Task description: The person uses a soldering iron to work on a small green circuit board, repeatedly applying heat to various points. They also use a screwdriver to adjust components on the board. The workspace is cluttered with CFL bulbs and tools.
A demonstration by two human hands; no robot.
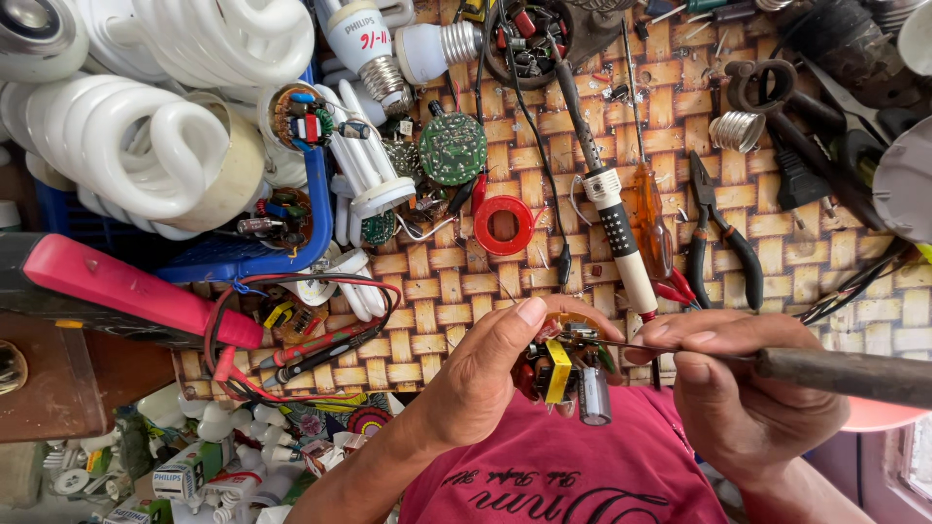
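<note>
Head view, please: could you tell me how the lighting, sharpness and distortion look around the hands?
Head view: soft, even daylight, with no hard shadows; the left hand and the small circuit board it holds are sharp; the right hand grips a dark soldering iron, slightly soft toward the frame edge; the white spiral lamps at top left are bright and bulge from wide-angle distortion.

A: What colours cover the tabletop (485, 281)?

B: A woven basket pattern in tan and brown. On it lies a red ring (503, 225), a round green circuit board (452, 147) and an amber-handled screwdriver (649, 215).

A: And the bulbs?

B: The spiral lamps (136, 146) are white, in a blue tray (291, 254). The small board (568, 364) carries a yellow part and a grey capacitor, above a magenta shirt (573, 475).
</note>
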